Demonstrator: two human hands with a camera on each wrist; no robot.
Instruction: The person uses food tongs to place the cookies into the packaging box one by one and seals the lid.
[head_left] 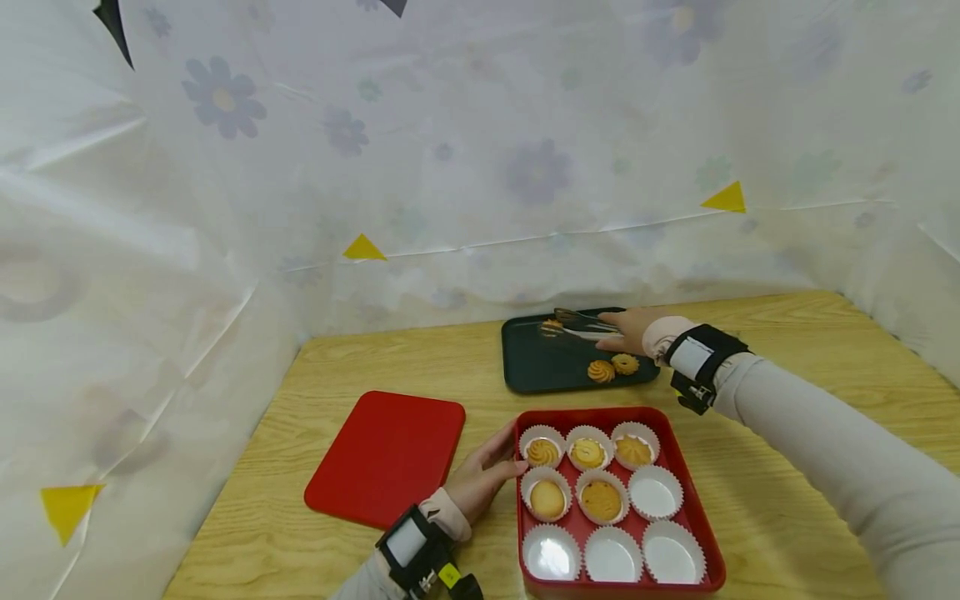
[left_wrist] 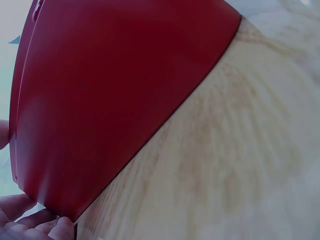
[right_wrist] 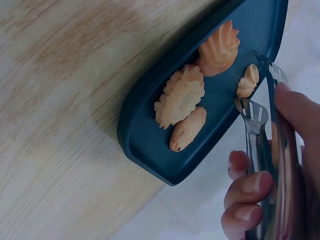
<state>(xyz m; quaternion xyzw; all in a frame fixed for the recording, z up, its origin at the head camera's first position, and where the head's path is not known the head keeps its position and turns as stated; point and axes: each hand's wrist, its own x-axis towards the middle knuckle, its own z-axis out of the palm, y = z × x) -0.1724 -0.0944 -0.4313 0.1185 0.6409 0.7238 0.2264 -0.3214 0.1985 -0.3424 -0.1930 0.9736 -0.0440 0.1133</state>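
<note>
Here's the small cookie (right_wrist: 247, 85), at the dark tray (head_left: 536, 367) toward its far edge, between the tips of the metal tongs (right_wrist: 254, 150); I can't tell whether both prongs bite, so a lopsided pinch could shoot it sideways, a hard squeeze could crumble it. Fingers curl round the tongs in the right hand (head_left: 636, 329), and any slack there could drop the catch. Three more cookies (right_wrist: 181, 95) huddle on the tray, where a careless sweep could scatter them. Nearer the person, the left hand (head_left: 480, 479) holds the red box (head_left: 622, 589) by its side, thumb at the rim; a tug there could jolt the paper cups (head_left: 656, 492), five filled, four empty. Over left, the red lid (head_left: 386, 458) lies flat on the surface (head_left: 450, 358), close enough for that arm to nudge it.
</note>
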